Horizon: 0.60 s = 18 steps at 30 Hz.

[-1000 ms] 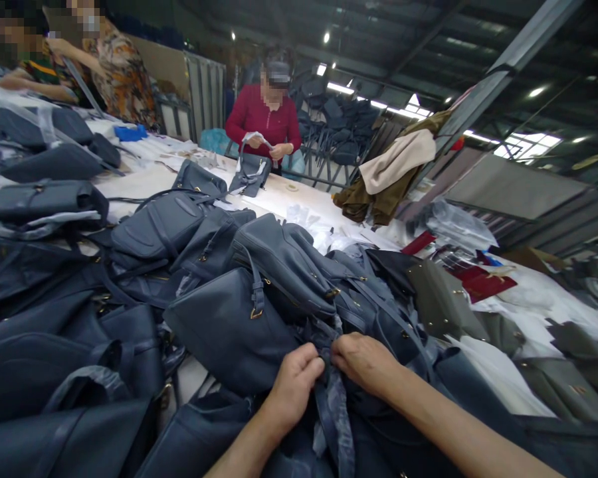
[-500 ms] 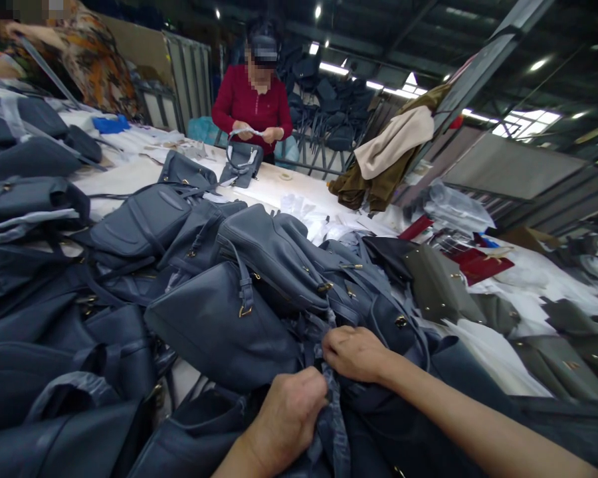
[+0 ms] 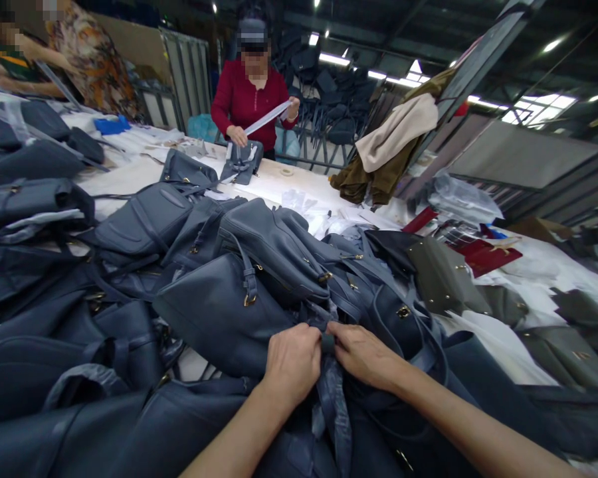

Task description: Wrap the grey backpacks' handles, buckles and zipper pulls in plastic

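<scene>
My left hand (image 3: 294, 358) is closed, knuckles up, on a dark blue bag strap (image 3: 327, 342). Close beside it, my right hand (image 3: 361, 353) pinches the same strap, so only a short piece shows between the fists. Below the hands hangs a strap length wrapped in clear plastic film (image 3: 336, 408). Just beyond my left hand lies a dark blue leather handbag (image 3: 219, 309) with a gold buckle. Another blue bag (image 3: 274, 245) rests behind it. My fingertips and the strap's ends are largely hidden.
Dark blue bags are heaped across the white table (image 3: 134, 174). Olive bags (image 3: 441, 275) and red pieces (image 3: 488, 255) lie at right. Across the table, a person in a red top (image 3: 252, 99) holds a white strip (image 3: 266, 119) over a blue bag. Another person stands far left.
My left hand has moved up and forward, level with my right hand, onto the strap. The person opposite has stretched the white strip out to one side.
</scene>
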{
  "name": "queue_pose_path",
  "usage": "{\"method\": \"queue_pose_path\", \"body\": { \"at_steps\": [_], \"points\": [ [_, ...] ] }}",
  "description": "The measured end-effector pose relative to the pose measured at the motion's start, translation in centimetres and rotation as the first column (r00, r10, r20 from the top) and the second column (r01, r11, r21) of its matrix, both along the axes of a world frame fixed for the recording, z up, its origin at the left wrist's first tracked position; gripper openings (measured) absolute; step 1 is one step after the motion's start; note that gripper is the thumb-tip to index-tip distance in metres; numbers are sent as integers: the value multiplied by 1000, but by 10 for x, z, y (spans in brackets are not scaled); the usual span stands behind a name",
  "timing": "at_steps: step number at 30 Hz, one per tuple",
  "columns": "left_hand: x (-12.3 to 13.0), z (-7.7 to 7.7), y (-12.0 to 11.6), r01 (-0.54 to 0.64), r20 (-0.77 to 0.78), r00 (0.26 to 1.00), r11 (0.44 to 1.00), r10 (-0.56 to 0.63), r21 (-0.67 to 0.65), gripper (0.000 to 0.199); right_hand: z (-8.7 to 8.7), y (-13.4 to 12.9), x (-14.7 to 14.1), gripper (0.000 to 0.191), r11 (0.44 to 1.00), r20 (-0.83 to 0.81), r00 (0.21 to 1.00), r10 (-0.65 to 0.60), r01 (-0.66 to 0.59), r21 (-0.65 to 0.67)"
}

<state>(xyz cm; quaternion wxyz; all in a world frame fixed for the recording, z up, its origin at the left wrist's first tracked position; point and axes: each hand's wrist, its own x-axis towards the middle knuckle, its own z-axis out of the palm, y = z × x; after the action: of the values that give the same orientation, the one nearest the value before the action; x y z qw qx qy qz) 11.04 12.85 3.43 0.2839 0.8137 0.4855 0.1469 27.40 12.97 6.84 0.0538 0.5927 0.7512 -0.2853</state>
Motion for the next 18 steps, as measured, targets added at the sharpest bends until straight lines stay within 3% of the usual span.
{"method": "queue_pose_path", "body": {
  "at_steps": [5,8,12,15,18],
  "points": [
    [2,0,3,219,-56,975,969,-214,113,19,5,2,13,24,995,-149,988,-32,18,-97],
    [-7,-10,-6,262,-94,964,950,-249,171,16,8,-7,18,22,992,-179,978,-106,91,-90],
    [-11,-30,-23,322,-53,947,934,-318,156,14,5,-24,19,18,960,-231,934,-272,246,-137],
    [-8,-38,-29,348,-34,937,927,-347,137,17,-5,-31,20,26,903,-382,825,-416,326,-279],
    [-4,-39,-27,264,-9,964,959,-264,106,17,-16,-33,21,38,809,-494,643,-584,420,-410]
  ]
}}
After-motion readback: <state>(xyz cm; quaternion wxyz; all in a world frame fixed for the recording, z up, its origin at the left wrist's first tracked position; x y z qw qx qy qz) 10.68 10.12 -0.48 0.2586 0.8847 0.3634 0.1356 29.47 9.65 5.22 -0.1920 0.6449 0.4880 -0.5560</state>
